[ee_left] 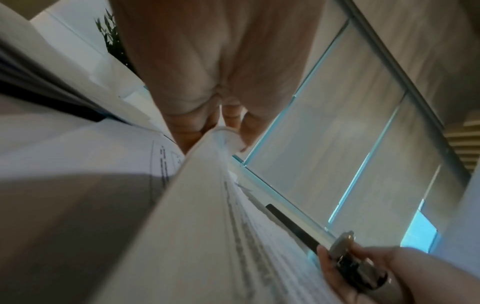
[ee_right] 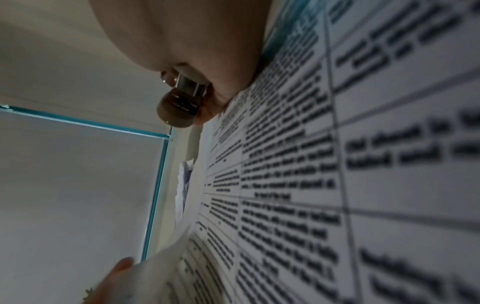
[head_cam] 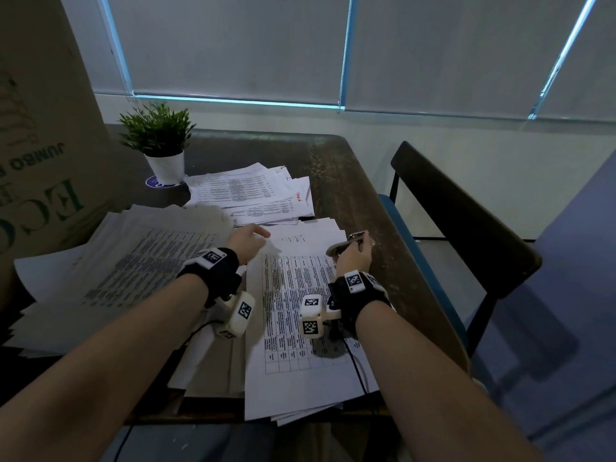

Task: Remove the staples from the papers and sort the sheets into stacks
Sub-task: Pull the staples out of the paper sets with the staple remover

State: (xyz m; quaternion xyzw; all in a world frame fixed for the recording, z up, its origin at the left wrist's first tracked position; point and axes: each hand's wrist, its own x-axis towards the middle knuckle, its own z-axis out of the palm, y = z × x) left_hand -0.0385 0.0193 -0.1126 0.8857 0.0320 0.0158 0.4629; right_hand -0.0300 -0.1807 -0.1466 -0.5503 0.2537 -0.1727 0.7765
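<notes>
1. The left hand [head_cam: 247, 241] is pinching the top sheet's [head_cam: 300, 295] far corner, lifting it; the right hand [head_cam: 354, 258] is gripping a metal staple remover [head_cam: 346, 242] at the stack's one-o'clock corner.
2. The step is probably going best by peeling slowly – a hidden staple would tear the corner.
3. Outward: a loose pile [head_cam: 253, 195] is lying at twelve o'clock, another stack [head_cam: 110, 271] at nine, near a potted plant [head_cam: 158, 138] and a cardboard box [head_cam: 40, 161] – crowding the table [head_cam: 350, 181].

dark wooden table [head_cam: 350, 168] | black chair [head_cam: 466, 208] | 3 grey roller blinds [head_cam: 233, 45] | dim light
</notes>
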